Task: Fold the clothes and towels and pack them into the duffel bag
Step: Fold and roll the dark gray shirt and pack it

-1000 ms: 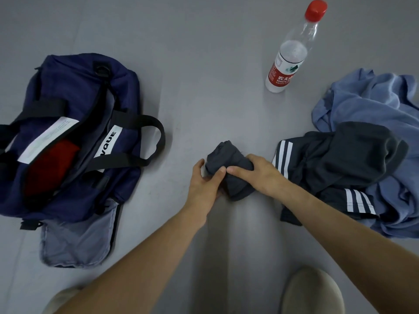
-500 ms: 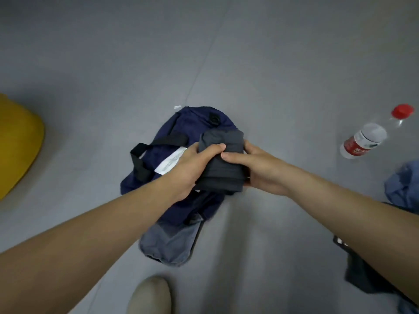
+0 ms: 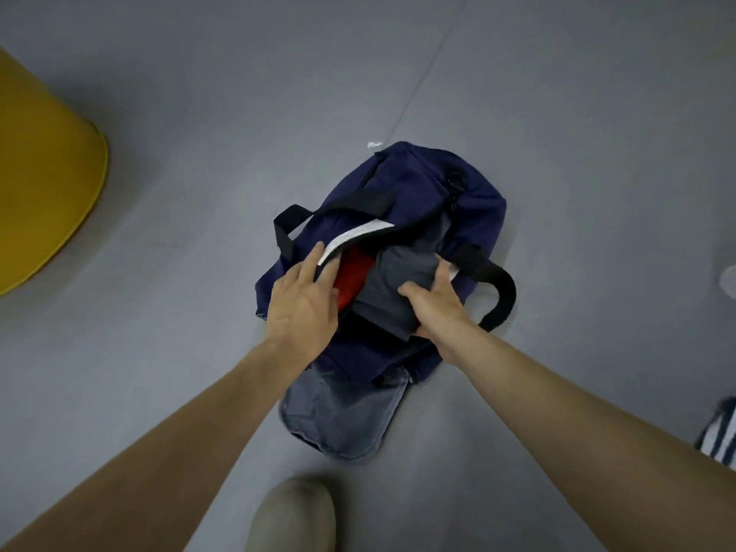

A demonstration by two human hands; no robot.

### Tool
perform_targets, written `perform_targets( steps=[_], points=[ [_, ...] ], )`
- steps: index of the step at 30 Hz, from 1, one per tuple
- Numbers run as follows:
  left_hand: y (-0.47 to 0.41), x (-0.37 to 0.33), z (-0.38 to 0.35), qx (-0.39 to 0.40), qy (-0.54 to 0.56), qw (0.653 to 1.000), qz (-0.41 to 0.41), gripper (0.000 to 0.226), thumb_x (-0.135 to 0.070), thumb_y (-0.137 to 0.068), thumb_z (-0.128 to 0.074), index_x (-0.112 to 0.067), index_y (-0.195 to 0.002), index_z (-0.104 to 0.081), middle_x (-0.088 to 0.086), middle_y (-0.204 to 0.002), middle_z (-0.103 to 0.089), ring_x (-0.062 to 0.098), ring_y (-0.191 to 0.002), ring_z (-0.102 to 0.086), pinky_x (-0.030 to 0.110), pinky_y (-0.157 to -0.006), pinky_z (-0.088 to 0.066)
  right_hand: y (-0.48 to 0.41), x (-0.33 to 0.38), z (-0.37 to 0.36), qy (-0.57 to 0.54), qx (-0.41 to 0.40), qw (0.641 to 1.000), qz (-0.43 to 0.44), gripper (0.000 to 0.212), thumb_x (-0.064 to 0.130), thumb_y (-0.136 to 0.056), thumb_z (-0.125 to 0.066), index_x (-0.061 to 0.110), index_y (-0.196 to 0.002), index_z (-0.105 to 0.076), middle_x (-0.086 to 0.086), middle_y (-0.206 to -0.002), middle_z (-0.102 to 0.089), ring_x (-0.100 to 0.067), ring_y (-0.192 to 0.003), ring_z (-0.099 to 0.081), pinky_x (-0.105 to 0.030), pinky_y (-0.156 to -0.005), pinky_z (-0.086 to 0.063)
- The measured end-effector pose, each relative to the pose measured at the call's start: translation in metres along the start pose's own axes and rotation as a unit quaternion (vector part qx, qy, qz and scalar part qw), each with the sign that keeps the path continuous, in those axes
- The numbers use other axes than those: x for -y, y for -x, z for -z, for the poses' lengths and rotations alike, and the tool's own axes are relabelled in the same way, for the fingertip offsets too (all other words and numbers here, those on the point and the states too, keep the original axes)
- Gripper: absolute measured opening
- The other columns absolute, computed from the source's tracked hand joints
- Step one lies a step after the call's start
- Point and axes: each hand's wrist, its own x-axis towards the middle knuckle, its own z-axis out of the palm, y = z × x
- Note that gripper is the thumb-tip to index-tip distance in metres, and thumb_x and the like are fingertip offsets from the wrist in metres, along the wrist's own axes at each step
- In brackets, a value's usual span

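Observation:
A navy duffel bag (image 3: 414, 181) with black handles lies open on the grey floor. Inside it sits a red folded item (image 3: 353, 274). A folded dark grey garment (image 3: 392, 290) lies partly in the bag's opening, to the right of the red item. My right hand (image 3: 436, 308) grips the near right side of that garment, thumb on top. With fingers straight, my left hand (image 3: 304, 302) presses against the bag's left rim by a white label (image 3: 354, 237).
A yellow rounded object (image 3: 44, 185) stands at the left edge. A striped dark garment (image 3: 723, 434) shows at the right edge, with a bit of the bottle (image 3: 729, 278) above it. My shoe (image 3: 292, 515) is at the bottom. The bag's grey end flap (image 3: 342, 416) lies toward me.
Both hands carried the folded grey garment from the floor to over the bag. It has since been lowered into the opening; my left hand let go and moved to the bag's rim.

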Motion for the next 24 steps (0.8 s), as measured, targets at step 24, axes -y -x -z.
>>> perform_targets(
  steps=[24],
  points=[
    [0.007, 0.020, 0.013, -0.043, 0.139, 0.989, -0.039, 0.078, -0.008, -0.088, -0.057, -0.027, -0.157, -0.023, -0.010, -0.162, -0.027, 0.018, -0.103, -0.048, 0.030, -0.092, -0.048, -0.099, 0.032, -0.041, 0.142, -0.164, 0.973, 0.079, 0.075, 0.040, -0.095, -0.061, 0.037, -0.157, -0.018, -0.012, -0.141, -0.052, -0.034, -0.126, -0.053, -0.038, -0.104, -0.044]
  ],
)
